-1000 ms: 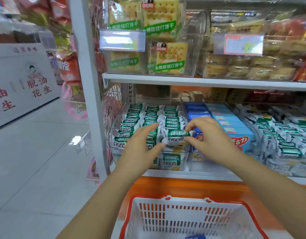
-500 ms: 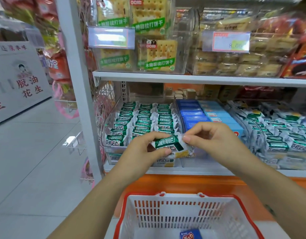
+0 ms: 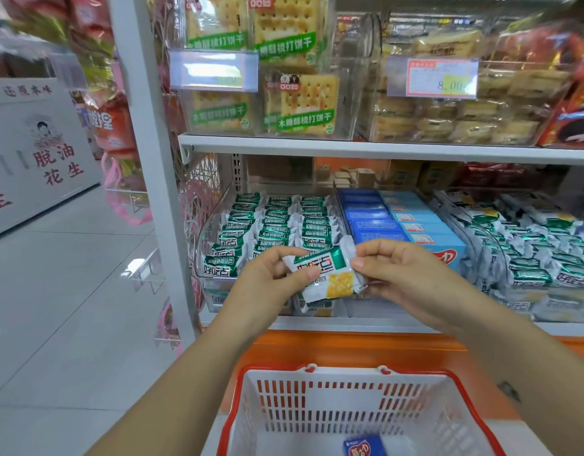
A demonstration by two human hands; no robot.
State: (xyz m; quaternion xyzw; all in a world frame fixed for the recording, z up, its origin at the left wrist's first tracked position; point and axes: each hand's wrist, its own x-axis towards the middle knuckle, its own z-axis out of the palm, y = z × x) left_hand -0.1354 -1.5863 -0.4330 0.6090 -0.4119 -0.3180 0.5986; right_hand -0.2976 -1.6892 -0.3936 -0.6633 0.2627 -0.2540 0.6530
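A green-and-white snack packet (image 3: 324,272) with a yellow cracker picture is held in the air in front of the lower shelf. My left hand (image 3: 270,281) pinches its left end between thumb and fingers. My right hand (image 3: 396,274) pinches its right end. Behind the packet, a clear bin (image 3: 214,281) holds several rows of the same green packets (image 3: 270,225). Below my arms stands a white shopping basket with a red rim (image 3: 317,406), and a small blue packet (image 3: 364,445) lies at its bottom.
Blue boxes (image 3: 415,225) fill the bin to the right, then more green packets (image 3: 531,245). The upper shelf (image 3: 382,149) carries cracker packs (image 3: 300,103) and a price tag (image 3: 442,79). A white upright post (image 3: 159,192) stands left; tiled aisle floor (image 3: 53,291) lies beyond it.
Both hands have lifted the packet out of the bin and drawn it toward me, tilting it so its front face shows. The view has shifted slightly downward, showing more of the basket.
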